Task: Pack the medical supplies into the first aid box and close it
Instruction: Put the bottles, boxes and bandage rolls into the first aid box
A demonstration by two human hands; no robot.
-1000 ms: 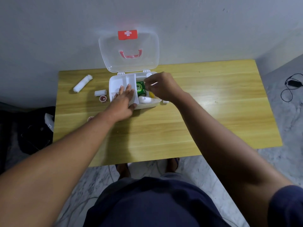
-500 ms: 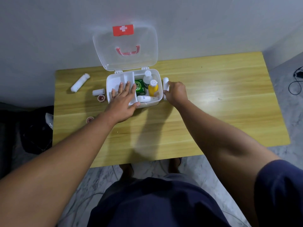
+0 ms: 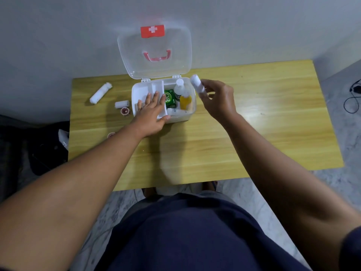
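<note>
- Box [image 3: 192,111]: white, on the table [image 3: 254,124] near its far edge, left of centre.
- Lid [image 3: 154,55]: clear, swung open and standing upright at the rear hinges. It carries a red cross label and a red handle.
- Tray [image 3: 145,89]: white insert with dividers, seated in the left half of the box.
- Left hand [image 3: 151,111]: released, palm down, fingers straight and flat on the tray. The thumb lies at the front rim of the box.
- Right hand [image 3: 218,100]: grasping a white cylinder [image 3: 196,82] between thumb and fingers. The cylinder is tilted and held up at the far right corner of the box. It is blurred, so what it is cannot be told.
- Right half of the box: a green carton [image 3: 169,97], a clear bottle [image 3: 178,89] with a white cap, a yellow bottle [image 3: 185,100], and a white tube [image 3: 175,112] lying along the front.
- Table, left of the box: a long roll [image 3: 100,93], a short roll [image 3: 122,104] and a red jar [image 3: 125,111] just beside it. A second small red item [image 3: 111,135] sits nearer, by the left forearm.
- Floor, far right: a black cable [image 3: 351,98].
</note>
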